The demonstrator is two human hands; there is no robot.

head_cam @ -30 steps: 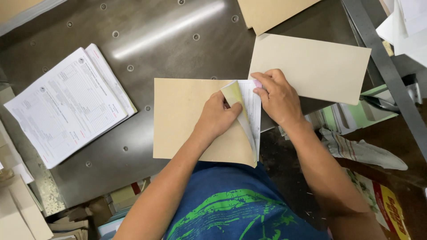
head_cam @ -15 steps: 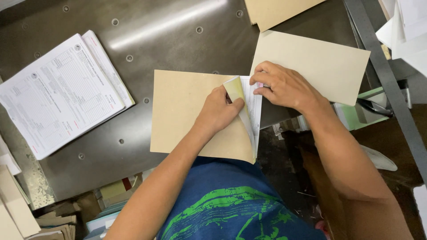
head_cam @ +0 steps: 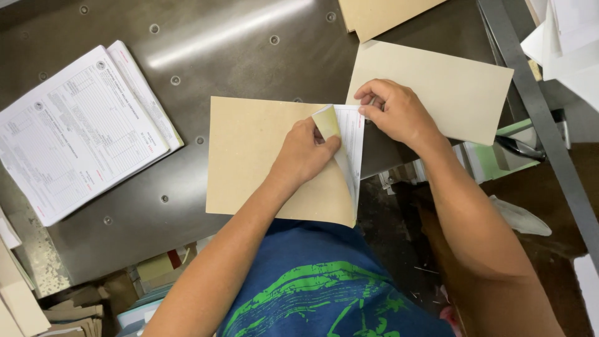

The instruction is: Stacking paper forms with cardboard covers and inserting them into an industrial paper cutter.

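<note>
A brown cardboard-backed pad (head_cam: 262,156) lies face down on the dark metal table (head_cam: 249,56) in front of me. My left hand (head_cam: 306,153) presses on its right part and pinches the curled yellow and white sheets (head_cam: 346,134) at the pad's right edge. My right hand (head_cam: 396,112) grips the top corner of those same white sheets, lifting them off the stack. The sheets fan out along the right edge, down to the pad's lower corner.
A stack of printed white forms (head_cam: 75,131) lies at the left. A loose tan card (head_cam: 449,93) sits under my right hand, another tan card (head_cam: 380,15) at the top. Cardboard scraps (head_cam: 25,306) pile up lower left; a metal rail (head_cam: 536,112) runs down the right.
My right hand has shifted slightly up and left along the sheet corner. The left hand keeps its pinch on the curled sheets. The pad has not moved.
</note>
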